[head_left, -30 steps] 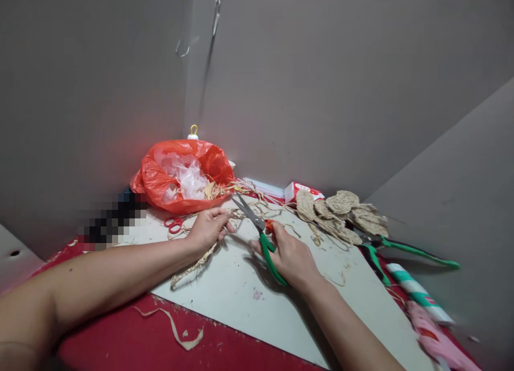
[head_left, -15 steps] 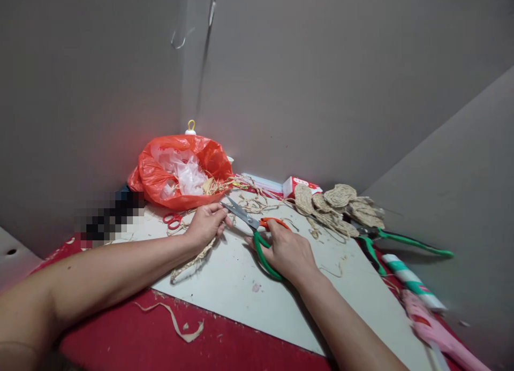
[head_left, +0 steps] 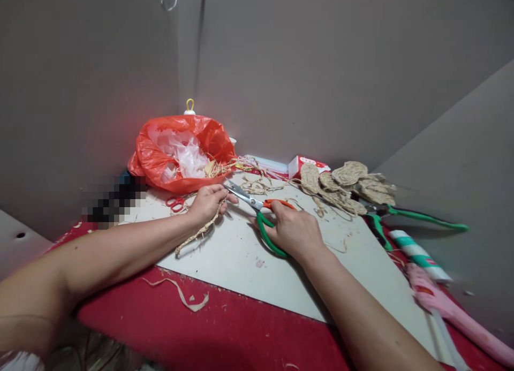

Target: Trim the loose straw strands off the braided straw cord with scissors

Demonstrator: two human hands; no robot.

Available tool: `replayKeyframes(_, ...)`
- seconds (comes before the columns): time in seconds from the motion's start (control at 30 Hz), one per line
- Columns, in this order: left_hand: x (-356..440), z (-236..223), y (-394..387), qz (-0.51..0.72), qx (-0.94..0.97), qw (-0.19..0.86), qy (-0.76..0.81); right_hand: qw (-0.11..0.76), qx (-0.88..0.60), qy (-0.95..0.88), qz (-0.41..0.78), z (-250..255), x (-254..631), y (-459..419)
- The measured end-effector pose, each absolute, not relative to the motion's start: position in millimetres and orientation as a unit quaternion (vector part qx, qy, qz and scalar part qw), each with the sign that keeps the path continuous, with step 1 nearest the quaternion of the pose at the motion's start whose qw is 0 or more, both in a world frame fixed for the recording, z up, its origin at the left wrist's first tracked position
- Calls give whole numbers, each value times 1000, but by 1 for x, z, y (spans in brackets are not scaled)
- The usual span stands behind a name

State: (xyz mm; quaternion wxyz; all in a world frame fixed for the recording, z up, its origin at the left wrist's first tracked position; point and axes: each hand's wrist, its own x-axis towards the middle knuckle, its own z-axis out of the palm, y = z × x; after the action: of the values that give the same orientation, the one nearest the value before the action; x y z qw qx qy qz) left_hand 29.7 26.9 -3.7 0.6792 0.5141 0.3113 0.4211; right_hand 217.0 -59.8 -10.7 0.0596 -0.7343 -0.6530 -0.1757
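Note:
My left hand (head_left: pixel 206 204) is closed around a braided straw cord (head_left: pixel 196 236), whose tail hangs down to the white board (head_left: pixel 241 274). In my right hand (head_left: pixel 295 229) is a pair of scissors (head_left: pixel 252 202) with one orange and one green handle. The scissor blades point left, and their tips are beside the fingertips of my left hand. The blades look nearly closed. Whether they touch the straw I cannot tell. Small red-handled scissors (head_left: pixel 175 204) lie just left of my left hand.
An orange plastic bag (head_left: pixel 160 181) holding clear plastic and straw stands behind my left hand. Woven straw pieces (head_left: pixel 349 183), a red-white box (head_left: pixel 299 165), green-handled pliers (head_left: pixel 425 218), a striped packet (head_left: pixel 420 256) and a pink glue gun (head_left: pixel 445 307) line the right side. Straw scraps (head_left: pixel 184 296) lie on the red surface.
The camera view has tilted down slightly, so everything sits higher in the picture. The scissor blades look closer together than before. Both hands keep their hold.

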Motion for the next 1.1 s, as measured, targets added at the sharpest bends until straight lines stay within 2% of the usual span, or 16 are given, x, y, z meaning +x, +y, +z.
replayKeyframes(0.33,32,-5,24,434,491,682,325,17,-762,-639,-106,-9,208,-60)
replayKeyframes(0.5,30,-8,25,442,495,673,327,35,-761,-640,-99,-8,209,-60)
replayKeyframes(0.63,29,-8,28,450,507,667,309,86,-755,-646,-79,-7,212,-60)
replayKeyframes(0.7,29,-7,28,457,516,661,298,154,-762,-626,-51,-7,215,-59)
replayKeyframes(0.87,31,-6,20,429,533,678,270,486,-680,-524,160,-6,211,-51)
replayKeyframes(1.0,30,-2,6,374,600,658,259,612,-545,-424,385,-4,188,-53)
replayKeyframes(1.1,29,1,-1,332,641,649,241,649,-479,-378,456,-3,173,-56)
